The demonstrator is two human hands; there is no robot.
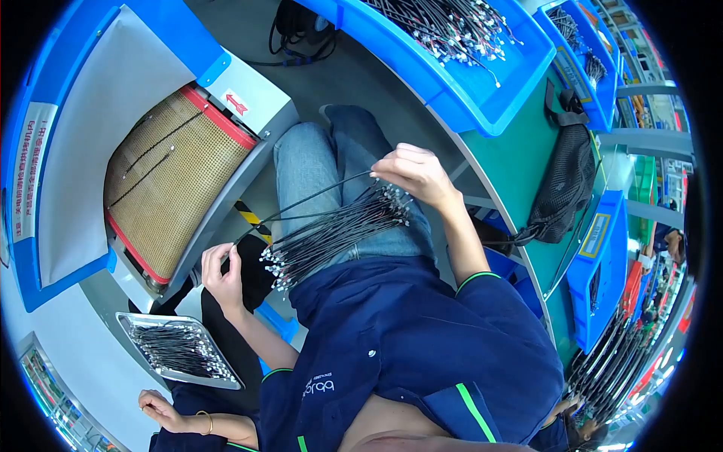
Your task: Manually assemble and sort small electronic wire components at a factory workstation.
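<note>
A thin black cable [316,193] stretches slantwise between my two hands, above my lap. My left hand [222,280] pinches its lower-left end. At the upper right, my right hand [414,175] is closed on the other end, its fingertips pressed together. Beneath this cable, a bundle of black cables [331,235] with small white connectors at both ends lies across my thighs. My fingers hide the connectors of the held cable.
On the left, a tan mesh conveyor belt [177,177] with red edges carries a few cables. A metal tray [129,325] of cables stands below it, near another person's hand [160,410]. Right, a green table [501,166] bears a blue bin [482,113] of cables and a black mesh bag [563,184].
</note>
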